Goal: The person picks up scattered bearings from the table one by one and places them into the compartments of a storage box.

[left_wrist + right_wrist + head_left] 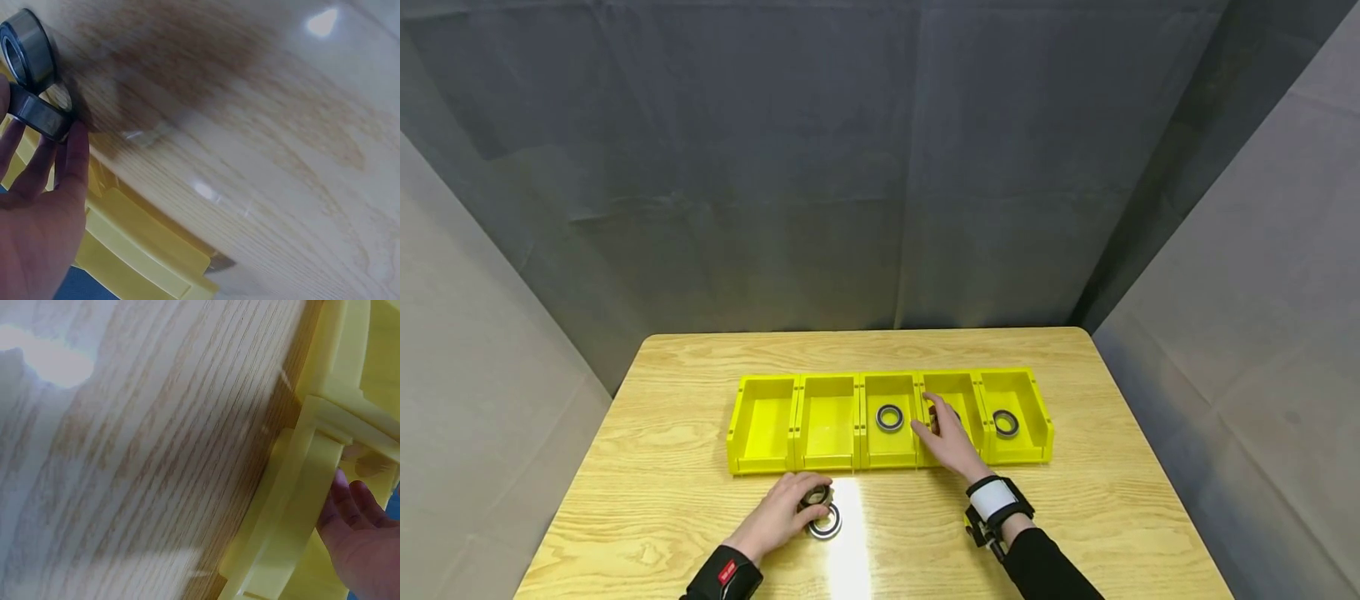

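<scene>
My left hand [786, 510] pinches a ball bearing [39, 115] between thumb and fingers, low over the table in front of the bins. Against it is a second bearing [826, 534], lying on the wood in the head view and also visible in the left wrist view. Reaching into the fourth compartment from the left of the yellow bin row [827, 462], my right hand [955, 446] has its thumb and index finger spread apart. Part of a bearing [957, 414] shows beside these fingers, the rest hidden by the hand.
One bearing [890, 427] lies in the middle compartment and another bearing [1006, 434] in the far right one. The two left compartments show only yellow plastic. A wooden table [662, 433] carries the bins, with grey curtains [775, 208] behind and at both sides.
</scene>
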